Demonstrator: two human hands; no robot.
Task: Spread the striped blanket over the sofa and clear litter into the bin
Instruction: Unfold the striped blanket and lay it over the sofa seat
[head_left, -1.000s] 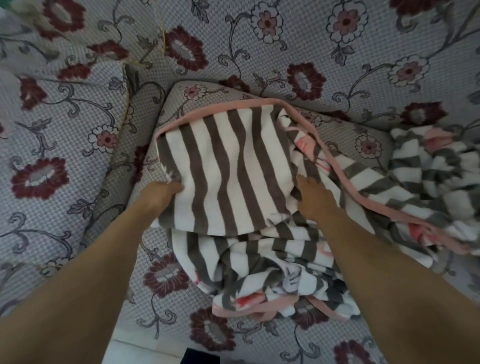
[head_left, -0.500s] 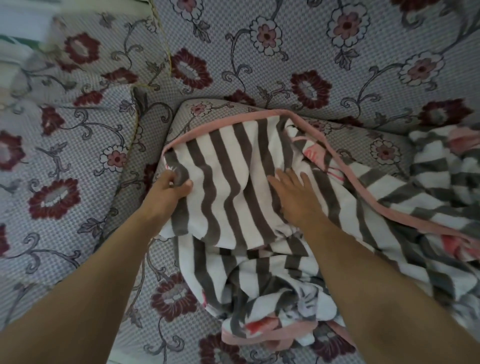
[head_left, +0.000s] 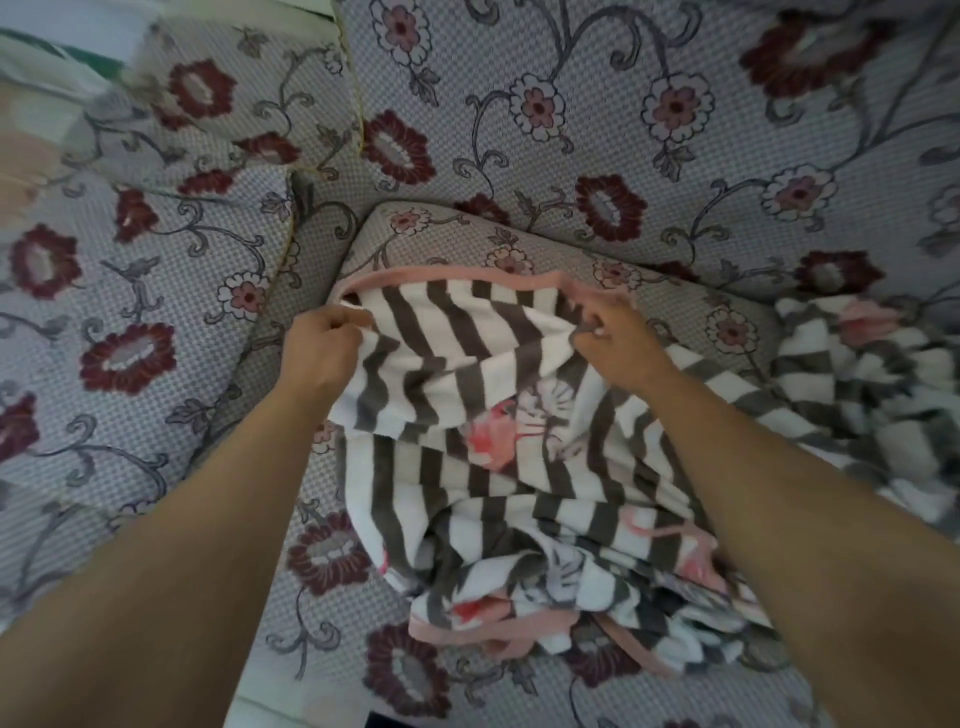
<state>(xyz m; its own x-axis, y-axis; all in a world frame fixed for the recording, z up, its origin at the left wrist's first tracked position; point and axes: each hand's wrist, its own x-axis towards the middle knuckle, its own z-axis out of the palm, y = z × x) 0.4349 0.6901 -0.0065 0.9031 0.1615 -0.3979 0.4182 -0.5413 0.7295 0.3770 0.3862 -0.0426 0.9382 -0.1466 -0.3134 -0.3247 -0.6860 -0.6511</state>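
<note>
The striped blanket (head_left: 467, 467), grey and white with pink trim and pink flamingo prints, lies bunched on the floral sofa seat (head_left: 332, 613), trailing off to the right. My left hand (head_left: 319, 353) is closed on the blanket's left edge just below the pink hem. My right hand (head_left: 615, 343) pinches the same top edge farther right, lifting a fold. Both forearms reach in from the bottom of the frame. No bin or litter is visible.
The sofa's backrest (head_left: 649, 156) fills the top and its armrest (head_left: 119, 291) the left, both in grey fabric with dark red flowers. A pale strip of floor (head_left: 291, 714) shows at the bottom edge.
Both hands have moved up from the blanket's middle to its pink-trimmed top edge and closed on it. The right hand, flat before, now pinches the cloth; the flat panel has crumpled.
</note>
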